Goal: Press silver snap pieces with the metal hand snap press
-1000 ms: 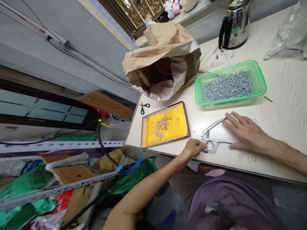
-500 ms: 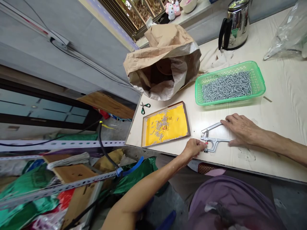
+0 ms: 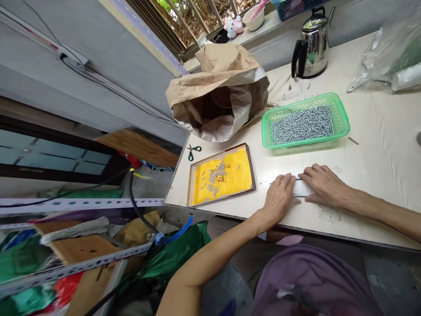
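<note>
My left hand (image 3: pixel 279 197) lies flat, fingers stretched out together, over the head of a metal plier-like hand press (image 3: pixel 300 194) near the table's front edge. My right hand (image 3: pixel 324 184) rests on the tool's two handles from the right, fingers curled over them. Only a short strip of the handles shows between the hands. To the left lies a shallow brown-framed tray (image 3: pixel 252 169) with a yellow bottom and several small metal pieces. Behind the hands stands a green plastic basket (image 3: pixel 342 115) full of small metal pieces.
An open brown paper sack (image 3: pixel 226 74) stands at the back left, with small green-handled scissors (image 3: pixel 193 151) near the table's left edge. A steel kettle (image 3: pixel 311 44) and a clear plastic bag (image 3: pixel 384 57) are at the back. Slotted metal rails and clutter lie below, left of the pale table (image 3: pixel 378 136).
My left hand has gone from pinching at the tool's head to lying flat over it. The right hand has slid left along the handles, which have come closer together. The view shifted slightly.
</note>
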Action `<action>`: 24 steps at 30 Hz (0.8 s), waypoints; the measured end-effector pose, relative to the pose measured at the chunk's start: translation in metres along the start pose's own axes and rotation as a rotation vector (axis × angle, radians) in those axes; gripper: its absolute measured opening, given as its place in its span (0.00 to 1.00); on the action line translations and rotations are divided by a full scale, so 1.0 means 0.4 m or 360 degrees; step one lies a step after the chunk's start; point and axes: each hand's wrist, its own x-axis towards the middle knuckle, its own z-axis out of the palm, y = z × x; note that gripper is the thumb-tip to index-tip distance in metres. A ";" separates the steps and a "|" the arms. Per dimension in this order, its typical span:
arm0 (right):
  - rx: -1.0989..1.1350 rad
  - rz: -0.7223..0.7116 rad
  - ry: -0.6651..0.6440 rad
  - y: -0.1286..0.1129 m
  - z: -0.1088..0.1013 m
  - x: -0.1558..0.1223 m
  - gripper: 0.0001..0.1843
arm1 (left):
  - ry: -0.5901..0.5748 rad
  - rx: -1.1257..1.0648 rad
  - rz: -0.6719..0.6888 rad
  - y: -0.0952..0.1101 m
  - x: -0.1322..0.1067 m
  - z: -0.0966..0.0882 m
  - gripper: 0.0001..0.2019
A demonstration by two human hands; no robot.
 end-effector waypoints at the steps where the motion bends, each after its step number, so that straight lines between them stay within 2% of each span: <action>1: 0.0000 0.0002 0.0003 -0.003 -0.003 -0.001 0.26 | -0.0030 0.0005 0.0078 0.000 0.019 0.004 0.27; 3: 0.0012 -0.0004 0.0010 -0.009 -0.007 -0.004 0.26 | -0.0099 -0.0007 0.0173 -0.003 0.046 0.010 0.27; 6: 0.0054 0.0008 0.0021 -0.019 -0.004 -0.016 0.21 | -0.0170 -0.0026 0.0218 -0.009 0.053 0.015 0.22; 11: 0.0134 0.0009 0.0054 -0.024 0.016 -0.026 0.01 | -0.0180 -0.0014 0.0196 -0.004 0.047 0.031 0.07; 13: 0.0167 -0.0024 0.0037 -0.021 0.017 -0.023 0.08 | -0.0165 0.0001 0.0176 -0.003 0.054 0.036 0.08; 15: 0.0172 -0.0043 0.0024 -0.018 0.012 -0.021 0.10 | -0.0155 0.0007 0.0169 -0.004 0.060 0.038 0.10; 18: 0.0119 -0.0023 0.0042 -0.011 -0.002 -0.020 0.06 | -0.0083 -0.0033 0.0162 -0.005 0.056 0.045 0.08; 19: 0.0107 -0.0025 0.0044 -0.005 -0.006 -0.021 0.04 | -0.0016 -0.0053 0.0152 -0.003 0.049 0.052 0.10; 22: 0.0112 -0.0077 0.0020 0.025 -0.010 -0.020 0.21 | 0.0278 -0.0075 0.0117 0.017 0.014 0.091 0.16; 24: 0.0155 -0.0129 -0.0006 0.049 -0.008 -0.015 0.25 | 0.0430 -0.0073 0.0132 0.041 -0.014 0.128 0.18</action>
